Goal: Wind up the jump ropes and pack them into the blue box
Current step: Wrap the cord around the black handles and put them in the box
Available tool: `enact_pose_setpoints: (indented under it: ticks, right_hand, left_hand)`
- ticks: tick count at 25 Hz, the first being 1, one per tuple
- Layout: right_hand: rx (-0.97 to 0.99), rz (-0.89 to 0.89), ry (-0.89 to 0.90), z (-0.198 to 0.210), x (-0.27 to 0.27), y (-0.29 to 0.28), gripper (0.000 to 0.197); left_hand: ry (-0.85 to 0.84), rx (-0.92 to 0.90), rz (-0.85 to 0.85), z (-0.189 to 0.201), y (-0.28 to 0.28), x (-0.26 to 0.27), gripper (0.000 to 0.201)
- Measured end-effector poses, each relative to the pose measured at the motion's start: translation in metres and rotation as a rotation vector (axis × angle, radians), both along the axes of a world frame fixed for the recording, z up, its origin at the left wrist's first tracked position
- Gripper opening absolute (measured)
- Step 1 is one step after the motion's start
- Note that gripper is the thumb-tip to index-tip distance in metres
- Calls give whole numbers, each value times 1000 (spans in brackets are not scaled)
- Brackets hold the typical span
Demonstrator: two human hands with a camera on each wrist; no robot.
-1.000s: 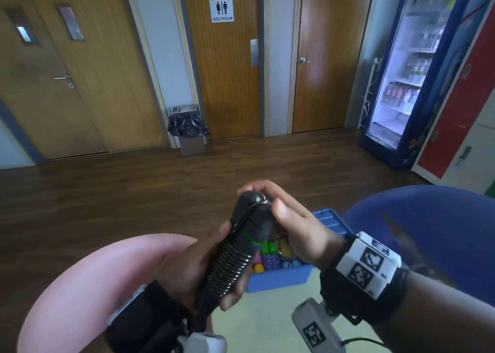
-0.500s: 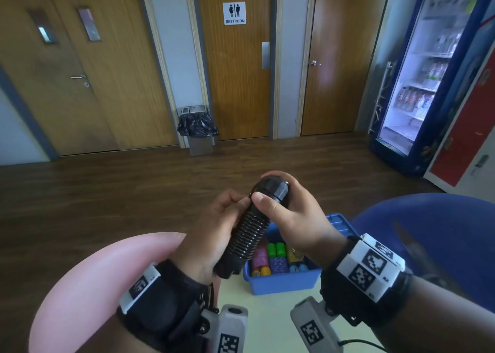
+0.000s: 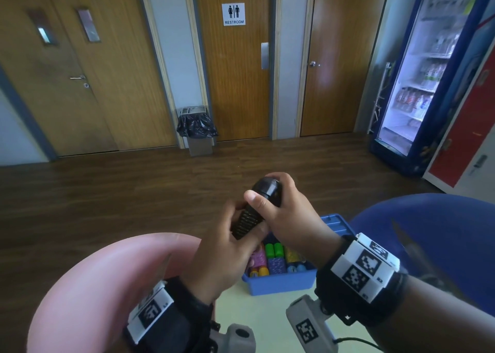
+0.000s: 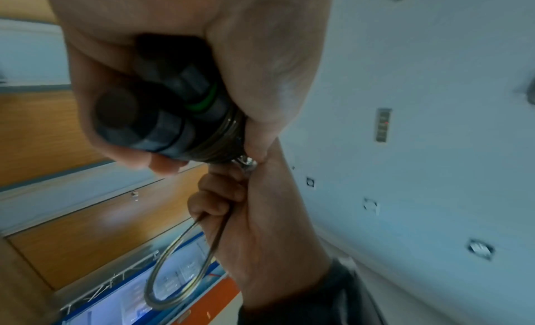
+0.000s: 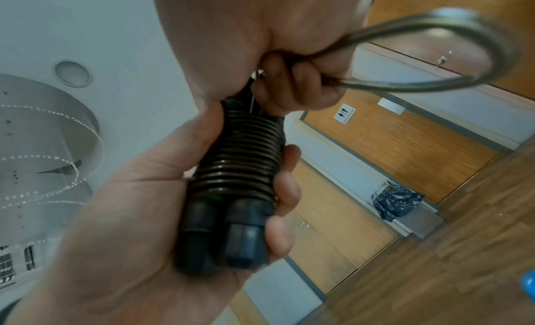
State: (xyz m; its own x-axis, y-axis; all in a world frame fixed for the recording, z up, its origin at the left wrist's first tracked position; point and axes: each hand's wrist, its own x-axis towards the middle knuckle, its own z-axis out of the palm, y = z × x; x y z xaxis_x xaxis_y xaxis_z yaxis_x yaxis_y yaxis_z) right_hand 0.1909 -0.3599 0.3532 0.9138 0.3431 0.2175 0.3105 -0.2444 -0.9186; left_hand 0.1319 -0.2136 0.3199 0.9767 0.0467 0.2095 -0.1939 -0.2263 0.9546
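A black jump rope bundle (image 3: 250,216), two handles side by side with the rope coiled tightly round them, is held up over the blue box (image 3: 281,283). My left hand (image 3: 241,234) grips the coiled lower part; the handle ends (image 5: 228,243) stick out past its fingers. My right hand (image 3: 267,194) is curled over the top end and pinches a loose loop of rope (image 5: 499,46), which also shows in the left wrist view (image 4: 166,306). Several wound ropes in purple, green and yellow lie in the box.
The box stands on a pale green table (image 3: 267,323). A pink seat (image 3: 93,285) is at my left and a blue seat (image 3: 434,232) at my right. Farther off are a wooden floor, a bin (image 3: 198,130), doors and a drinks fridge (image 3: 428,71).
Both hands have carried the bundle forward, away from my head. The left hand's grip has shifted from the bundle's near end to its coiled middle. The right hand stays on the top end.
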Motion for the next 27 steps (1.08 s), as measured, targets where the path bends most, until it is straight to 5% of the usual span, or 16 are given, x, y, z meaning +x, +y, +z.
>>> enact_pose_setpoints:
  ticks: [6, 13, 20, 27]
  right_hand:
    - [-87, 12, -188, -7, 3, -7, 34]
    - [81, 95, -174, -25, -7, -3, 45]
    - [-159, 152, -154, -31, -15, -13, 98]
    - [-98, 38, 0, -45, -18, 15, 53]
  left_hand:
    - [136, -456, 27, 5, -4, -1, 38]
    - [220, -618, -62, 10, -11, -12, 40]
    - [300, -654, -70, -1, -18, -14, 44]
    - [264, -772, 73, -15, -9, 8, 44]
